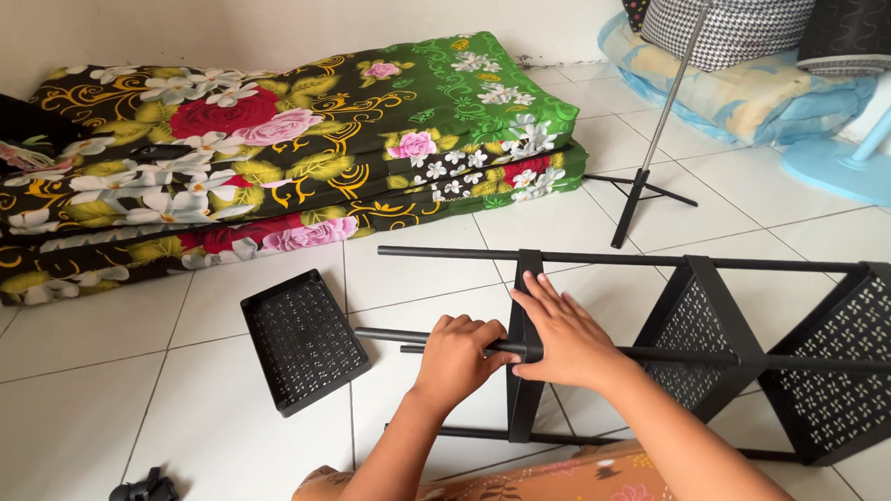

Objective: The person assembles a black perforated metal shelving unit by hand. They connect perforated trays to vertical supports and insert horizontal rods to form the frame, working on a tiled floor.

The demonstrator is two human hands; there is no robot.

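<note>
While the black metal rack (pixel 725 339) lay on its side across the white tiled floor (pixel 106 411), both hands were busy at one of its poles. The left hand (pixel 456 357) was clenched around the thin black pole (pixel 389 336) that stuck out to the left, fingers curled right over it. The right hand (pixel 565 337) was open and pressed flat against the black frame piece (pixel 525 376) where the pole ran through it, so not really gripping, more like bracing. The two hands were pretty much touching each other at that joint.

Two perforated shelf trays (pixel 854 365) sat fitted in the rack further to the right, and a third loose tray (pixel 303 339) lay flat on the floor just left of the pole's end, not attached to anything. A small bunch of black caster wheels (pixel 145 498) sat near the bottom left, well apart from the rest.

Behind all that was a stack of folded floral mattresses (pixel 265 158) against the wall, green and dark with big roses. A thin tripod stand (pixel 646 189) stood on the tiles to the right of them, with the light blue base of a fan (pixel 843 172) and some cushions (pixel 743 13) in the far corner. The person's orange patterned clothing (pixel 533 485) showed at the bottom edge.
</note>
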